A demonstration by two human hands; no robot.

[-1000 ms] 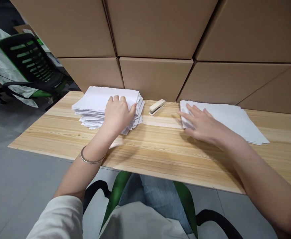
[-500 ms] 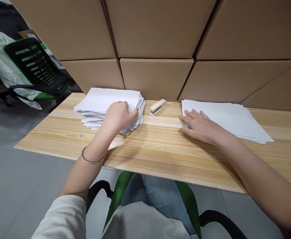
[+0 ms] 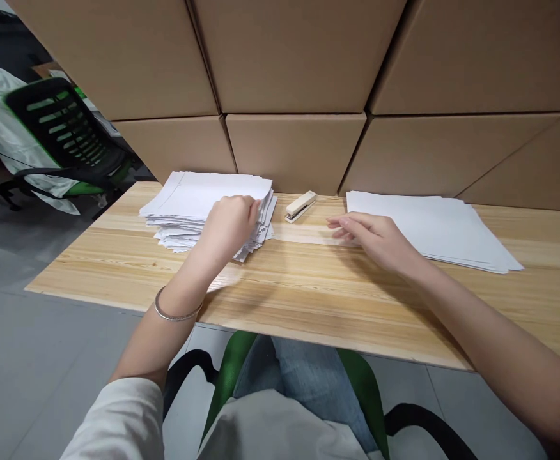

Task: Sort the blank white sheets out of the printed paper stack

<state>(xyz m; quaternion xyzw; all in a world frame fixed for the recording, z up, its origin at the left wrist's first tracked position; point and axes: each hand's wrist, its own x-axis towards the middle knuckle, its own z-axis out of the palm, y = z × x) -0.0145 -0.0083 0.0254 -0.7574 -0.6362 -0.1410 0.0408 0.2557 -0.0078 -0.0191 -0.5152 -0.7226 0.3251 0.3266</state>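
A thick, uneven stack of white paper (image 3: 198,195) lies at the back left of the wooden table (image 3: 309,287). My left hand (image 3: 229,225) rests on the stack's near right corner, fingers curled at the sheet edges. A flatter pile of white sheets (image 3: 433,227) lies at the right. My right hand (image 3: 373,235) hovers over bare wood just left of that pile, fingers apart, holding nothing. A cream stapler (image 3: 302,206) sits between the two piles, near the boxes.
A wall of cardboard boxes (image 3: 299,83) stands along the table's back edge. A black and green office chair (image 3: 64,134) with a person in white stands at the far left. The near table edge runs above my lap and green chair seat.
My right hand slid left off the right pile's corner onto bare wood. My left hand curled tighter on the left stack's corner.
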